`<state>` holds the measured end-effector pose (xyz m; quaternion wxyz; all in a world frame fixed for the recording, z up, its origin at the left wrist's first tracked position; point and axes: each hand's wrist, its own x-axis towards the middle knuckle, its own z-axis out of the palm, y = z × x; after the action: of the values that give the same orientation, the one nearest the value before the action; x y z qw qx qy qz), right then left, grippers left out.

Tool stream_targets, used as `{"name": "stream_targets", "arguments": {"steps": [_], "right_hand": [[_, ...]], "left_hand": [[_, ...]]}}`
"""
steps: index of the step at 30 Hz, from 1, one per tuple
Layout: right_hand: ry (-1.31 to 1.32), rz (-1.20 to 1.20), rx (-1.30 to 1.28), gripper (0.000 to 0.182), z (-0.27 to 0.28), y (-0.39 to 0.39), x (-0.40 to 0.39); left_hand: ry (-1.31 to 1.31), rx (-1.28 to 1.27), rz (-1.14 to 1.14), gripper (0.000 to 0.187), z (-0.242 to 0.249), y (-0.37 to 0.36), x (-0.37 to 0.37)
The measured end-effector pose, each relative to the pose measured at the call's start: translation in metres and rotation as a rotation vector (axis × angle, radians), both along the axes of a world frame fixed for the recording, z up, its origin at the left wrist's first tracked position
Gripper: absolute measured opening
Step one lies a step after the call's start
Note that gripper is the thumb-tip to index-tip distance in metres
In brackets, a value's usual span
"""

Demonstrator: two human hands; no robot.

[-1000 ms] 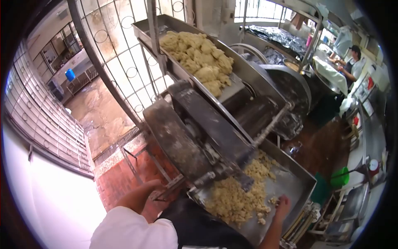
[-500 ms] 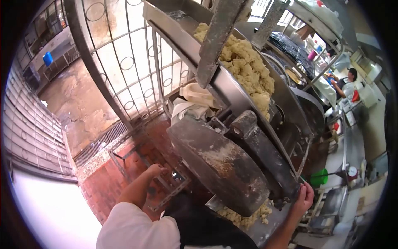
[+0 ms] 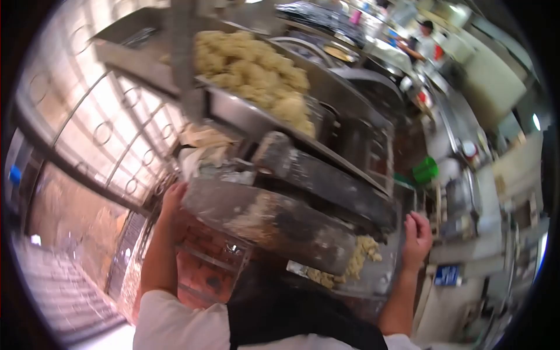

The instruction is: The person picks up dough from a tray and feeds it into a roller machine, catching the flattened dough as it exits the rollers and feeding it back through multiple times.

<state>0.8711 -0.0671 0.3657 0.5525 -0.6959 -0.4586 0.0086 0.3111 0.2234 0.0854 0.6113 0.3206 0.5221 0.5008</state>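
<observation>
Yellowish dough [image 3: 254,70] is heaped in the metal trough [image 3: 227,105] of a machine. My left hand [image 3: 174,197] is beside the left end of the long, flour-dusted machine cover [image 3: 262,219]; its fingers are blurred, and contact is unclear. To the right of the machine, my right hand [image 3: 417,234] is raised over the edge of a metal tray [image 3: 382,274], fingers curled and apart, with nothing seen in them. Loose dough pieces [image 3: 356,259] lie on that tray under the cover's right end.
A metal gate [image 3: 87,128] stands at the left. Pale cloths [image 3: 204,154] lie behind the cover. A green container [image 3: 425,170] is at the right, near metal counters. Another person [image 3: 424,46] stands far back at the upper right.
The view has turned, so the machine appears more level and further left. My left hand has risen toward the cover's left end. My right hand has come away from the machine's corner.
</observation>
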Motion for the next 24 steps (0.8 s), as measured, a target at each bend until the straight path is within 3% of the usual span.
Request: {"name": "stream_targets", "arguments": {"steps": [1, 3, 4, 5, 6, 8, 11, 14, 17, 18, 20, 21, 24], "right_hand": [[-0.024, -0.021, -0.018, 0.018, -0.001, -0.003, -0.001], [-0.084, -0.092, -0.07, 0.017, 0.006, -0.002, -0.001], [-0.079, -0.143, -0.07, 0.017, 0.003, -0.005, 0.005], [-0.041, -0.159, -0.076, 0.017, -0.004, -0.008, 0.007], [-0.006, -0.142, -0.081, 0.018, -0.009, -0.005, 0.011], [0.018, -0.188, -0.115, 0.019, -0.017, -0.018, 0.033], [0.049, -0.198, -0.176, 0.02, -0.03, -0.022, 0.066], [0.109, -0.191, -0.2, 0.022, -0.055, -0.02, 0.1], [0.18, -0.146, -0.213, 0.023, -0.078, -0.018, 0.143], [0.237, -0.128, -0.245, 0.023, -0.082, -0.012, 0.142], [0.321, -0.072, -0.257, 0.024, -0.1, -0.004, 0.15], [0.338, -0.043, -0.256, 0.024, -0.114, -0.002, 0.171], [0.409, 0.051, -0.267, 0.027, -0.153, 0.007, 0.2]], "left_hand": [[-0.044, 0.011, -0.07, 0.025, -0.039, 0.003, -0.002], [-0.129, 0.004, -0.08, 0.026, -0.006, -0.049, 0.036], [-0.264, -0.191, -0.023, 0.026, -0.065, -0.059, 0.027], [0.031, -0.37, -0.239, 0.025, -0.135, -0.069, -0.004], [0.279, -0.422, -0.237, 0.023, -0.104, -0.118, 0.005], [0.473, -0.821, -0.492, 0.022, -0.085, -0.179, 0.035], [0.482, -0.939, -0.793, 0.024, -0.176, -0.237, 0.029], [0.452, -1.025, -1.177, 0.024, -0.205, -0.268, 0.024], [0.762, -0.819, -0.649, 0.028, -0.108, -0.261, 0.092], [0.767, -0.823, -0.633, 0.028, -0.113, -0.262, 0.089], [0.944, 0.004, -0.612, 0.035, -0.125, -0.263, 0.091], [0.965, -0.01, -0.587, 0.035, -0.117, -0.276, 0.114], [0.834, -0.454, -0.687, 0.044, -0.093, -0.292, 0.181]]}}
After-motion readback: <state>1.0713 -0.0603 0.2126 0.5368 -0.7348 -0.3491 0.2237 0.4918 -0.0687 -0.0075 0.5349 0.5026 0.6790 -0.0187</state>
